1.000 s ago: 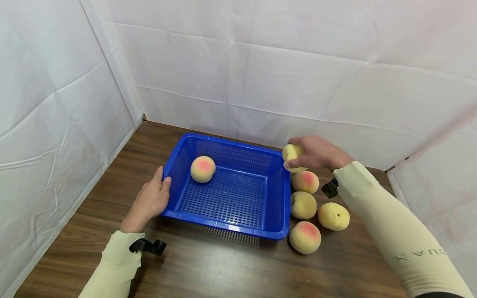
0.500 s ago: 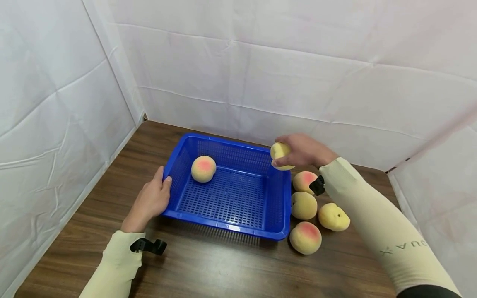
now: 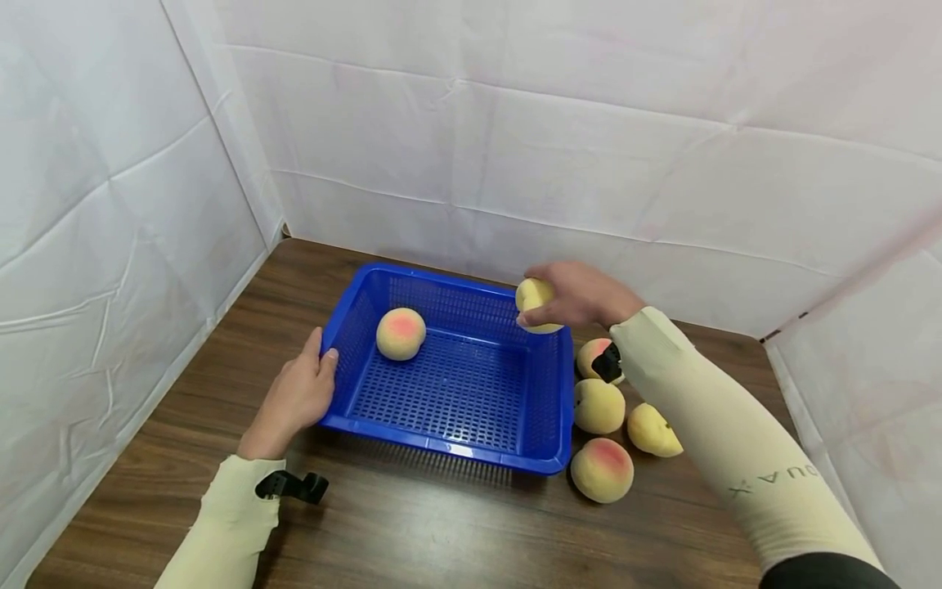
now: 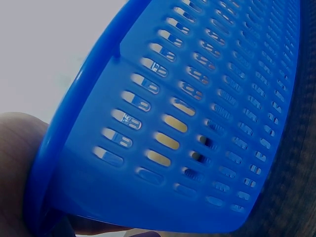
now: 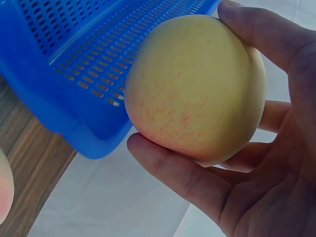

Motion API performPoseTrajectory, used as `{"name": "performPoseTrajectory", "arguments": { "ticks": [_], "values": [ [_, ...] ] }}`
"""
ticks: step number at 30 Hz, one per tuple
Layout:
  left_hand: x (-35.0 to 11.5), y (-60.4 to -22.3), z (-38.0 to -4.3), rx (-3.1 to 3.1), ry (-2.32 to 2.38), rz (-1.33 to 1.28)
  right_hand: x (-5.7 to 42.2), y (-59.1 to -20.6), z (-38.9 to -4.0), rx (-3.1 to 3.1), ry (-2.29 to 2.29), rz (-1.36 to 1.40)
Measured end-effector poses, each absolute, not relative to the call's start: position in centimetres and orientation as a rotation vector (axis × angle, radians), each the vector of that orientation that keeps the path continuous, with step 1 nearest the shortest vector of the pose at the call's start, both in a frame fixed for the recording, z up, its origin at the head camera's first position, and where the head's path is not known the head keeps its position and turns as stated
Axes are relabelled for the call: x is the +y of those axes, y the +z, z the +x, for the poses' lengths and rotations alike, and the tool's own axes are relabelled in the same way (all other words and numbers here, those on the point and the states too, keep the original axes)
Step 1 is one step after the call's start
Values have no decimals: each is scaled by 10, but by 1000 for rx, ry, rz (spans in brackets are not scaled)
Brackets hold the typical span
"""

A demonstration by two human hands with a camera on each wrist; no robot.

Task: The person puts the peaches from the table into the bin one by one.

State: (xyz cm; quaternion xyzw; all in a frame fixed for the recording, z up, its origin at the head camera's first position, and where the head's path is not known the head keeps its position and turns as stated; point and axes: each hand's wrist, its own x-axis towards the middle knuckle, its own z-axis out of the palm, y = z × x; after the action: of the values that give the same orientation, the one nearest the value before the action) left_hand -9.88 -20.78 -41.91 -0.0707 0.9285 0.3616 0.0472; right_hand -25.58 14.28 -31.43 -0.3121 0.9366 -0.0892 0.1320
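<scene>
My left hand [image 3: 298, 397] grips the left rim of a blue plastic basket [image 3: 441, 456]. Close up in the left wrist view, the slotted basket wall [image 4: 123, 187] fills most of the picture. One peach [image 3: 401, 334] with a pink blush lies inside, near the left wall. Over the basket's back right corner, my right hand [image 3: 581, 294] holds a yellow peach [image 3: 537, 307] between thumb and fingers. The right wrist view shows that held peach [image 5: 195, 91] with faint red flecks, the thumb on one side and fingers round the other.
Several more peaches sit on the brown wooden table [image 3: 441, 540] right of the basket, among them a blushed peach [image 3: 602, 470] in front and a yellow peach [image 3: 653, 431] partly behind the right sleeve. White sheeting [image 3: 471, 147] walls the table at back and sides.
My right hand has moved left with its peach, from beyond the basket's right rim to over the back right corner. The left hand and the basket have stayed put.
</scene>
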Motion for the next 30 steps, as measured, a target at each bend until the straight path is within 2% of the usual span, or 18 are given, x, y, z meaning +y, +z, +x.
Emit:
{"name": "performPoseTrajectory", "arguments": {
  "ticks": [30],
  "values": [
    [-208, -420, -98, 2839, 1114, -203, 96, -328, -254, 2722, -206, -961]
  ]
}}
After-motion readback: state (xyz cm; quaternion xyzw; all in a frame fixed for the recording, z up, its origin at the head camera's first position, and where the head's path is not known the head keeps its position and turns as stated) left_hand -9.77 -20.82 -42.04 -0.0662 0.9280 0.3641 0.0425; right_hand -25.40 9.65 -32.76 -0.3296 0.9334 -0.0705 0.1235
